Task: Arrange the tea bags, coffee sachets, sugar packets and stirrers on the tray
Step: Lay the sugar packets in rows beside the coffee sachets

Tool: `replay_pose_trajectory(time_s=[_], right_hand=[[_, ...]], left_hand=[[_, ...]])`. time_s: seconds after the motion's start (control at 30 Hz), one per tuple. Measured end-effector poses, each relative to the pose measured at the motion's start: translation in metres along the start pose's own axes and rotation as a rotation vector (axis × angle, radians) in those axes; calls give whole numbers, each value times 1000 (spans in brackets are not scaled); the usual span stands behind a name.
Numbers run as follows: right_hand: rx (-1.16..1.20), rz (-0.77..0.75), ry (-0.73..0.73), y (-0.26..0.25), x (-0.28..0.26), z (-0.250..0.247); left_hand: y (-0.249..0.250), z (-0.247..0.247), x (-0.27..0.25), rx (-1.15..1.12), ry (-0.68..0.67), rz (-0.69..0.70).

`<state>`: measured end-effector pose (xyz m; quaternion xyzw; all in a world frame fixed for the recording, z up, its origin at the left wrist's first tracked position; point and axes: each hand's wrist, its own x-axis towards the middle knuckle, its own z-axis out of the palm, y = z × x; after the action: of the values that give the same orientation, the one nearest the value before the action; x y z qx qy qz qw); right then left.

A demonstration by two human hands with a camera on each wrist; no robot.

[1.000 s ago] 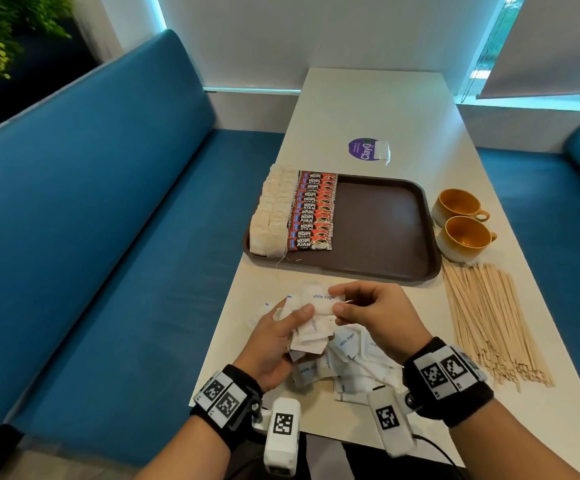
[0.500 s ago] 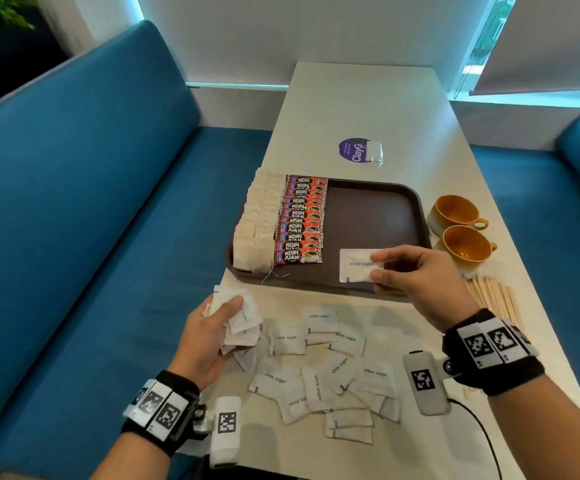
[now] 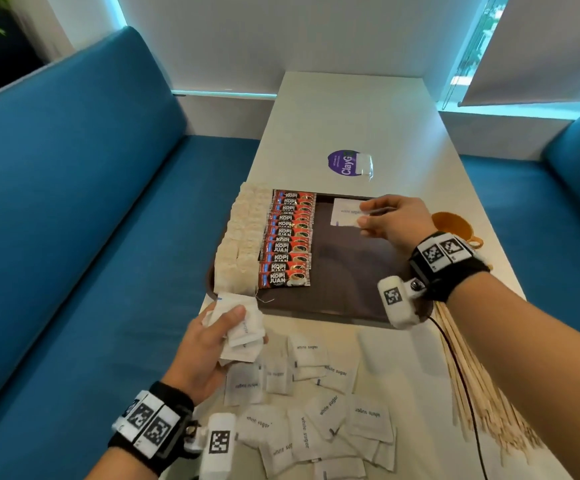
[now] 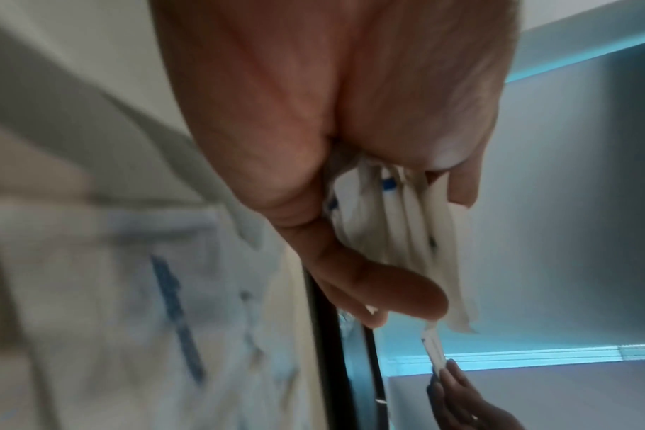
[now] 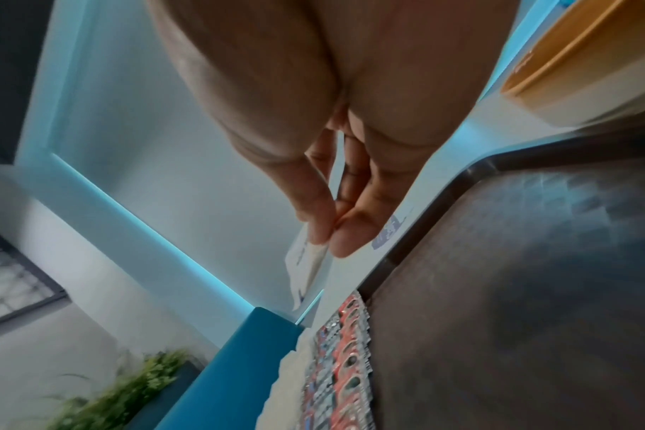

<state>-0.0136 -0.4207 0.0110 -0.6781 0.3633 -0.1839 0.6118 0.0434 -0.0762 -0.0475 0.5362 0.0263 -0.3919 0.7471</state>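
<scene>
Pinching one white paper sugar packet [image 3: 348, 212] over far end of dark brown plastic tray [image 3: 357, 271], right hand [image 3: 394, 221]; left hand [image 3: 209, 344] clutches bunch of white sugar packets [image 3: 243, 327] by tray's near-left corner.

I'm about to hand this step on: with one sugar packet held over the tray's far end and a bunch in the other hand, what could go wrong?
1. The right hand pinches the sugar packet by one edge; released high, it may land crooked.
2. The left hand grips a fanned bunch of packets; some could slip.
3. The right forearm crosses above the stirrers; pulling back low might scatter them.
</scene>
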Motion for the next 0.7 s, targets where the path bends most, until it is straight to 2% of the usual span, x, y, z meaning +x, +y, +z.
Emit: replay_pose_trajectory(time_s=[0.17,0.37,0.7], right_hand=[[-105,44,44,10,56,13],[-211,110,91,19,109,29],[-508,43,128,19,145,51]], left_hand=[[-5,-7,5,86,22,-40],[-10,-8,8,42,13,12],[-7,-5,13,106,24,9]])
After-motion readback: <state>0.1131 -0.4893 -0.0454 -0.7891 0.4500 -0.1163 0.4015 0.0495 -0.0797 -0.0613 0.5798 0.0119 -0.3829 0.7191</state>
